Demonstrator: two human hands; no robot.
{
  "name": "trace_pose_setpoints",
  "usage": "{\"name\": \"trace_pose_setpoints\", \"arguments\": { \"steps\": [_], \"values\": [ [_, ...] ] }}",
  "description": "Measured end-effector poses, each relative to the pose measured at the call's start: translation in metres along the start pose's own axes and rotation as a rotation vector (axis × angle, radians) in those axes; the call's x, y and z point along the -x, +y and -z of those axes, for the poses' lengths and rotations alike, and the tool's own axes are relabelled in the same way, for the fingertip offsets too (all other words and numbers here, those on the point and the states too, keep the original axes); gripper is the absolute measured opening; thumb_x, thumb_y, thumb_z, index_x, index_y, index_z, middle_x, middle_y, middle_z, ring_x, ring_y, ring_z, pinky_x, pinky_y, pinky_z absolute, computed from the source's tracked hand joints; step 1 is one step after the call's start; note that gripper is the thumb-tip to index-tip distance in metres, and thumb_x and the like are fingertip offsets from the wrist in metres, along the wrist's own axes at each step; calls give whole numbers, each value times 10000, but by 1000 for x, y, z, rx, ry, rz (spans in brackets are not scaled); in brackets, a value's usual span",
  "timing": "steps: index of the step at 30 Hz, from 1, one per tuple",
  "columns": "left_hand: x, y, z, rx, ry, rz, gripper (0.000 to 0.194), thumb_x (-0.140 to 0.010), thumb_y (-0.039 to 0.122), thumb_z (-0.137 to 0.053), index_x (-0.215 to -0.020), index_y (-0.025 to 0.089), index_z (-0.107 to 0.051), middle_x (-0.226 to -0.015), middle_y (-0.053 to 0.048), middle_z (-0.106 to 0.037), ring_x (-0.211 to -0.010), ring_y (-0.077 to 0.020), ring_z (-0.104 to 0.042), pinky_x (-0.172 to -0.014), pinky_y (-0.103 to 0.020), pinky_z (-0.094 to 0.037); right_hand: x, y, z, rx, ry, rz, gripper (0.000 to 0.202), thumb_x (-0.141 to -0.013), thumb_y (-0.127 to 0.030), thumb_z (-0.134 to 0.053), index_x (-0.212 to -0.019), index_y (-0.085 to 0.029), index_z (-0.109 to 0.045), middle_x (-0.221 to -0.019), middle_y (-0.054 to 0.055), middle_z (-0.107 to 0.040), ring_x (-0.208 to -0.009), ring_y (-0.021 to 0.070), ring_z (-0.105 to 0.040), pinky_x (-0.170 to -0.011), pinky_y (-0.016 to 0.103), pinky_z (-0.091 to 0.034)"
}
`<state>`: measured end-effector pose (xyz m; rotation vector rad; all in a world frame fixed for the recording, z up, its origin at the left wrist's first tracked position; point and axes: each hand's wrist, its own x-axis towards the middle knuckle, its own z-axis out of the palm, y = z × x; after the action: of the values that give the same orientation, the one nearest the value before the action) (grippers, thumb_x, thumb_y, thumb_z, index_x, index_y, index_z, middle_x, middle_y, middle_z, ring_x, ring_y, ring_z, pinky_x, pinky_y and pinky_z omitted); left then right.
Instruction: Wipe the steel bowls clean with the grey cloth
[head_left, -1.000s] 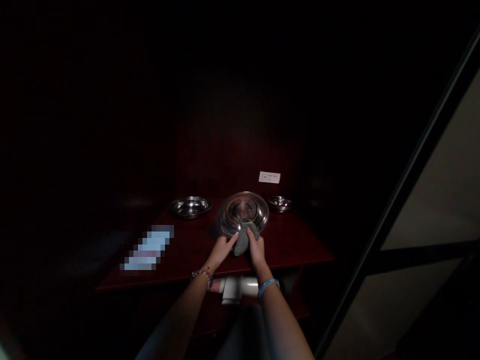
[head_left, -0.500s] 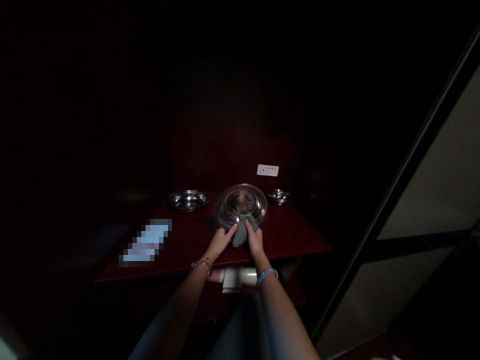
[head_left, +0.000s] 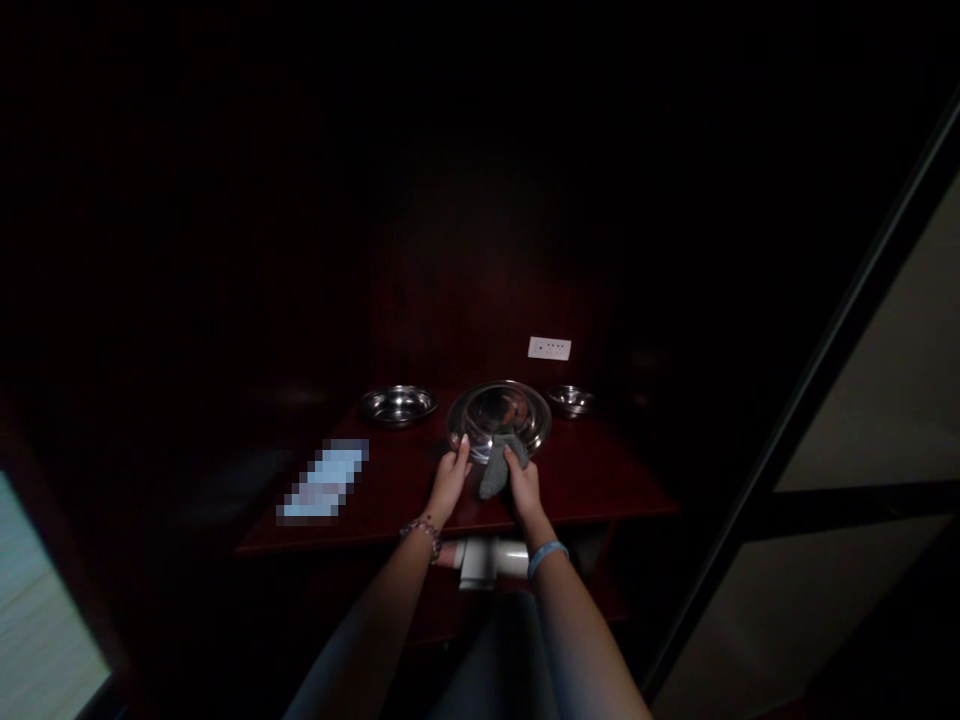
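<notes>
Panel (head_left: 41,600), pale: counting one, slanting in at the far left edge. Moving right, finding one dark red tabletop (head_left: 615,485) and, lying near its left end, one pale rectangle (head_left: 322,482), too pixelated for naming. Beyond that, counting one shallow metal dish (head_left: 399,408), lying upright on the wood.

Next, wearing one beaded bracelet (head_left: 421,537) on the left wrist and gripping narrowly with the left hand (head_left: 448,475), thumb pointing up, at the near left rim of one larger dish (head_left: 499,408). Holding this dish tilting, its centre lying just beyond both hands, its near rim running between them. Pinching one grey cloth (head_left: 495,475) in the right hand (head_left: 525,480), pressing it against the near right rim, with a loose end hanging below. Wearing one blue band (head_left: 547,558) on the right wrist. Under the tabletop, between the forearms, seeing one white cylinder (head_left: 514,558).

Farther right, counting one white socket plate (head_left: 549,348) on the back wall, and, below it, at least one small bowl (head_left: 572,402), any stacking being too small for judging. Ending rightmost on one slanting dark frame (head_left: 847,495).
</notes>
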<state>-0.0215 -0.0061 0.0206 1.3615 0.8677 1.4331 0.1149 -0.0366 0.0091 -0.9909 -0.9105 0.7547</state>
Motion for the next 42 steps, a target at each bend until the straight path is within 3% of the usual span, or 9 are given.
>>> {"name": "trace_pose_setpoints", "arguments": {
  "steps": [4,8,11,14,21,27,31,36,42],
  "values": [
    [-2,-10,0,-109,-54,-15,504,-758,667,-606,-709,167,-644,-634,-48,-653,-684,-198,-629,-715,-314,-505,-4,7,3,-24,5,-11,511,-726,-531,-702,-1013,-112,-755,-994,92,-773,-949,250,-704,-840,313,-532],
    [-3,-17,-4,-152,-191,-90,509,-732,579,-688,-980,135,-709,-993,-117,-753,-1009,-270,-670,-954,-376,-482,-10,16,6,-13,-3,-20,506,-728,-530,-703,-1000,-107,-756,-974,94,-775,-924,247,-711,-822,309,-536],
    [-5,-18,-6,-143,-194,-95,529,-778,574,-639,-1065,134,-702,-1116,-126,-736,-1115,-275,-642,-1029,-384,-440,-13,22,7,-11,-8,-16,510,-724,-534,-705,-989,-100,-755,-970,97,-775,-913,243,-712,-811,305,-536],
    [-8,-20,-6,-109,-169,-86,515,-778,584,-622,-1008,131,-703,-1045,-123,-749,-1060,-268,-657,-1000,-383,-459,-12,22,6,-17,-12,-15,521,-724,-535,-702,-998,-94,-751,-981,99,-772,-905,237,-710,-806,299,-533],
    [-6,-15,1,-26,66,-191,447,-856,578,-535,-863,147,-657,-861,-74,-710,-875,-201,-647,-866,-316,-488,-5,11,4,53,91,12,524,-723,-521,-700,-1005,-84,-756,-935,104,-774,-877,236,-707,-789,286,-527],
    [-1,-6,4,-46,145,-187,421,-907,540,-484,-972,158,-648,-986,-102,-709,-935,-212,-652,-880,-319,-489,-6,13,4,117,60,17,502,-744,-544,-669,-965,-105,-769,-875,88,-776,-844,229,-711,-758,275,-528],
    [-4,-12,3,-11,103,-193,415,-875,469,-567,-1161,172,-612,-1236,-131,-664,-1180,-231,-604,-1043,-356,-429,-8,17,6,148,27,16,503,-745,-551,-669,-965,-111,-770,-890,93,-779,-856,236,-715,-765,284,-533],
    [-8,-20,3,-49,-15,-85,478,-694,399,-777,-1068,133,-647,-1132,-147,-713,-1096,-265,-646,-1039,-428,-440,-8,16,7,108,4,6,526,-734,-555,-676,-997,-107,-760,-951,98,-779,-896,243,-714,-786,294,-537],
    [-9,-17,2,1,-33,-106,480,-720,439,-732,-1081,135,-645,-1189,-140,-695,-1135,-248,-625,-1059,-400,-417,-7,13,6,98,-7,-4,528,-728,-556,-676,-975,-97,-760,-947,97,-778,-891,244,-711,-771,294,-534]
  ]
}}
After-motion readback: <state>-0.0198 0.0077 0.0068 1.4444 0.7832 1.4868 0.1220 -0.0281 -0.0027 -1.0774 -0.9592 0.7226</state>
